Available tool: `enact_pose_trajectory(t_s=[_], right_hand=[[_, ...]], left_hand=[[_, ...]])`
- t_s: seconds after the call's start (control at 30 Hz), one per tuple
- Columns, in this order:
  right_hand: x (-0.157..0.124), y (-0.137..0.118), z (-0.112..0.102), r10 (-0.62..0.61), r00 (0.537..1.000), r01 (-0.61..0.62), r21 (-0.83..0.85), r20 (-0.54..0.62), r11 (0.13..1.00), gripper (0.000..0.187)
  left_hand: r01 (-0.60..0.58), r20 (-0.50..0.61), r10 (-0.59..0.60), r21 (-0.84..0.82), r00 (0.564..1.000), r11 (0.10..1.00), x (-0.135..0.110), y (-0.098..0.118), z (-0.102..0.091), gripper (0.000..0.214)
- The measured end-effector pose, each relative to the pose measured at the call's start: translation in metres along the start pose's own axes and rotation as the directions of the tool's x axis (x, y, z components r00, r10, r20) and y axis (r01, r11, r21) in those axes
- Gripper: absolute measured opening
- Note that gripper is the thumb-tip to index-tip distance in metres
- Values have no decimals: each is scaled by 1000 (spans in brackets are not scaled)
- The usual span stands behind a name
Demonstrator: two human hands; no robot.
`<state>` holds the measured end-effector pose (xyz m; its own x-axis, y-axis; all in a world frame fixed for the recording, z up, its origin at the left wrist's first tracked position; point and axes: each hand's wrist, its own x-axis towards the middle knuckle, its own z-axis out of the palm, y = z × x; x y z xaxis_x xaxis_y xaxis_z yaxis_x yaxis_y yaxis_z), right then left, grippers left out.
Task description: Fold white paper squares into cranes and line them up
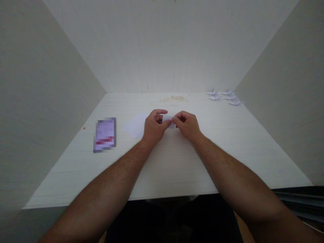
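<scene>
Forearms: two bare arms (106, 189) nearest the camera, reaching in from the bottom corners, over the table's front edge.
Lap: dark clothing (164, 219) between the arms, below the table edge.
Left hand: the left hand (155, 130) holds the small paper (166, 118), thumb laid across it, forefinger stretched out above, apart from the thumb.
Right hand: the right hand (187, 126) pinches the paper's right side, thumb and fingertips close together, other fingers curled.
Small paper: white, between both hands, around mid-table; fold details too small to tell.
Loose paper: white paper (134, 126) flat on the table, just beside the left hand, partly behind it; number of sheets unclear.
Flat item: purple-and-grey rectangle (105, 135), left of the loose paper, pixelated, cannot tell what.
Orange speck: small dot (84, 128) left of the rectangle.
Paper birds: group of five folded white birds (231, 98), far right corner, well apart from the hands.
Table: white top (253, 152), faint grain lines.
Tan marks: small patch (177, 98) near the table's back edge, beyond the hands.
Walls: pale back wall (162, 50), side walls (37, 84) left and right.
</scene>
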<state>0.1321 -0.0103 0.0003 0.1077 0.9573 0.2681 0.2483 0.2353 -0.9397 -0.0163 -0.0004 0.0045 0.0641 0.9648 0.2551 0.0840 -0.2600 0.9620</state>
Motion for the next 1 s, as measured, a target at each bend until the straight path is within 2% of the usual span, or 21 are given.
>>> enact_pose_trajectory(t_s=[0.17, 0.37, 0.57, 0.8, 1.0], right_hand=[[2, 6, -3, -3, 999, 8, -116, 46, 993, 16], [2, 9, -5, 18, 998, -7, -175, 62, 985, 19], [0, 8, -7, 46, 995, -33, -142, 89, 989, 21], [2, 10, -6, 77, 995, -69, -108, 63, 992, 21], [2, 12, -6, 75, 992, -68, -74, 104, 995, 26]], left_hand=[[67, -66, -74, -107, 995, 992, 4, -5, -2, 36], [86, -21, -89, -103, 996, 991, 6, -7, -3, 28], [70, 2, -70, -90, 998, 993, 5, -6, 0, 26], [102, 74, -110, 99, 991, 990, 5, -9, -2, 25], [133, 67, -143, 135, 987, 982, 6, -10, -2, 24]])
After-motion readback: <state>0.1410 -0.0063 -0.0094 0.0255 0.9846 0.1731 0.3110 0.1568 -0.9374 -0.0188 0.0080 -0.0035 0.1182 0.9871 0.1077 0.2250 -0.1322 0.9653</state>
